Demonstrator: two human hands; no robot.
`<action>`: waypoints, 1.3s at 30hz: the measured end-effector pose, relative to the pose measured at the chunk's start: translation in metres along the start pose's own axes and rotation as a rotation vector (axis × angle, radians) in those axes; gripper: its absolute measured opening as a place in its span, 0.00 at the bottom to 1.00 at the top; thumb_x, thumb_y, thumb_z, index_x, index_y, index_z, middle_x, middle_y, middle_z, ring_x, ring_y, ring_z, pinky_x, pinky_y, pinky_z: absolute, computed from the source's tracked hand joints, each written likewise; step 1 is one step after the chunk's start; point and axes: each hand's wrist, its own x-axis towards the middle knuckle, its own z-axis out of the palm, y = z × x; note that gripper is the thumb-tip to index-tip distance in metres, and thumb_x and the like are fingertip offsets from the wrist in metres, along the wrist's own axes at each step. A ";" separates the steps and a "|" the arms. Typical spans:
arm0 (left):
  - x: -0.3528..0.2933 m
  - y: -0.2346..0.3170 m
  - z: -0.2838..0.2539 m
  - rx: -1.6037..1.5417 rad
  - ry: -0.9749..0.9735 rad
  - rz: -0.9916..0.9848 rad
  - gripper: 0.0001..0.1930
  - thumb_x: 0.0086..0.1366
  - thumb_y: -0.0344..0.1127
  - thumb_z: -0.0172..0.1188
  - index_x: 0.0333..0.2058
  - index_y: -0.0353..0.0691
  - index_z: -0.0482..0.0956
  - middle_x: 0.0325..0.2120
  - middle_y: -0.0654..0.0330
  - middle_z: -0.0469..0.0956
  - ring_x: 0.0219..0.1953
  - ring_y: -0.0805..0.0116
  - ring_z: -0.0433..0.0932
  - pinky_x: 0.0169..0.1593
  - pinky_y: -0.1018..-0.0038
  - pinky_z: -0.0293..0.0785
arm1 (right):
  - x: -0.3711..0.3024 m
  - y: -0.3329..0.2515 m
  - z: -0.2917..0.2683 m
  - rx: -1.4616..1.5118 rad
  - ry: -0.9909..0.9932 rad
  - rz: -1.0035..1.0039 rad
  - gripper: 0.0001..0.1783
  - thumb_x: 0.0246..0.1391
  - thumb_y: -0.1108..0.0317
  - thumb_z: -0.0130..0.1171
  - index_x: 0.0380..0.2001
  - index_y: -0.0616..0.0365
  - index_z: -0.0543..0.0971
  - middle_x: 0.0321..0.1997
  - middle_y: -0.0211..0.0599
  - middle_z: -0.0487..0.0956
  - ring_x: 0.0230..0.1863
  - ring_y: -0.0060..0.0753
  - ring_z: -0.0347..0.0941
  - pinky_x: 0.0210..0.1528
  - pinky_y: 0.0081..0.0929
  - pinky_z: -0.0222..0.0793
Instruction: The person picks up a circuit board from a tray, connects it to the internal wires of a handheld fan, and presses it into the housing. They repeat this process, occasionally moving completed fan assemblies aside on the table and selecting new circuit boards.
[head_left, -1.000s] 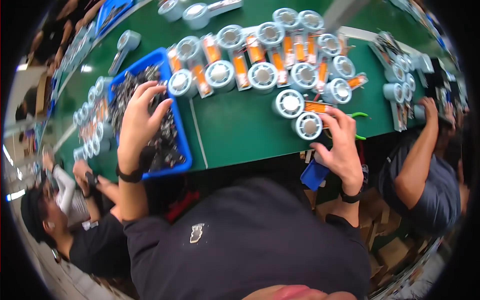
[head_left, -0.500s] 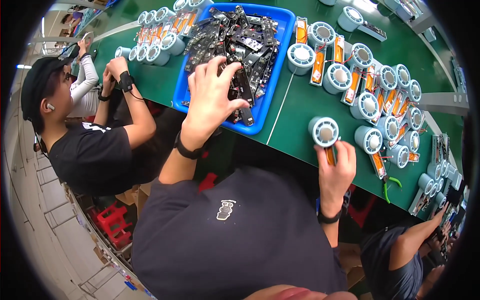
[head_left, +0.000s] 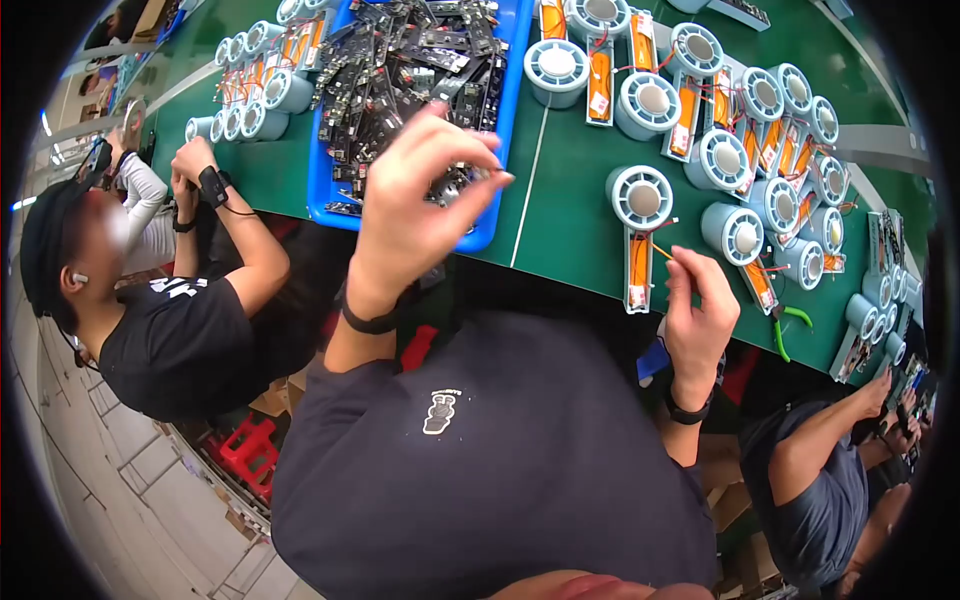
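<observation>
My left hand is over the near side of a blue tray heaped with black circuit boards. Its fingers curl in to meet the thumb; whatever they pinch, if anything, is blurred. At the table's near edge lies a light-blue round fan-like unit with a long housing pointing toward me and an orange strip inside. Beside that housing, my right hand is closed, thumb against forefinger, on the end of a thin yellow-orange strip near the unit's wires.
Several similar light-blue units stand in rows to the right, with more at the far left. Green-handled pliers lie at the right near edge. A co-worker sits at left; another person's arm shows at right.
My right hand has let go of the unit, which now lies on the table, and has moved right to the thin strip. My left fingers have gone from spread to curled together.
</observation>
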 end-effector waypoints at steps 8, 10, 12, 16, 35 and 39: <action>-0.014 0.037 0.061 -0.371 -0.208 -0.078 0.09 0.65 0.22 0.65 0.43 0.40 0.84 0.37 0.60 0.80 0.33 0.71 0.80 0.36 0.73 0.79 | 0.013 -0.009 0.013 0.286 0.073 -0.185 0.11 0.57 0.87 0.64 0.43 0.67 0.83 0.39 0.41 0.86 0.37 0.26 0.83 0.39 0.22 0.78; -0.023 0.039 0.077 -0.613 -0.182 -0.216 0.09 0.70 0.21 0.60 0.46 0.39 0.83 0.40 0.59 0.78 0.33 0.73 0.79 0.36 0.75 0.78 | 0.016 -0.022 0.019 0.396 0.022 -0.063 0.11 0.57 0.87 0.64 0.42 0.67 0.83 0.39 0.40 0.86 0.37 0.26 0.83 0.39 0.22 0.78; -0.024 0.040 0.076 -0.664 -0.277 -0.278 0.10 0.72 0.22 0.57 0.48 0.38 0.83 0.42 0.58 0.77 0.34 0.73 0.79 0.36 0.76 0.78 | 0.018 -0.029 0.022 0.609 -0.086 0.179 0.10 0.56 0.88 0.64 0.41 0.68 0.83 0.39 0.40 0.86 0.37 0.26 0.83 0.40 0.22 0.79; -0.031 0.037 0.085 -0.799 -0.397 -0.342 0.11 0.76 0.24 0.52 0.51 0.38 0.81 0.48 0.55 0.75 0.36 0.73 0.79 0.37 0.78 0.77 | 0.024 -0.020 0.026 0.482 -0.187 0.007 0.09 0.55 0.87 0.65 0.40 0.68 0.84 0.39 0.41 0.86 0.38 0.26 0.83 0.40 0.19 0.78; -0.044 0.032 0.109 -1.246 -0.193 -0.353 0.10 0.73 0.25 0.60 0.51 0.32 0.79 0.48 0.56 0.77 0.46 0.69 0.84 0.49 0.74 0.84 | 0.024 -0.022 0.037 0.222 -0.025 -0.192 0.11 0.51 0.85 0.69 0.37 0.64 0.83 0.36 0.35 0.82 0.25 0.16 0.70 0.27 0.17 0.65; -0.042 0.027 0.107 -1.133 -0.187 -0.254 0.09 0.75 0.29 0.59 0.50 0.31 0.78 0.51 0.54 0.76 0.49 0.67 0.82 0.52 0.72 0.84 | 0.029 -0.026 0.039 0.131 0.015 -0.283 0.11 0.49 0.85 0.70 0.36 0.63 0.83 0.35 0.38 0.82 0.26 0.25 0.74 0.29 0.22 0.69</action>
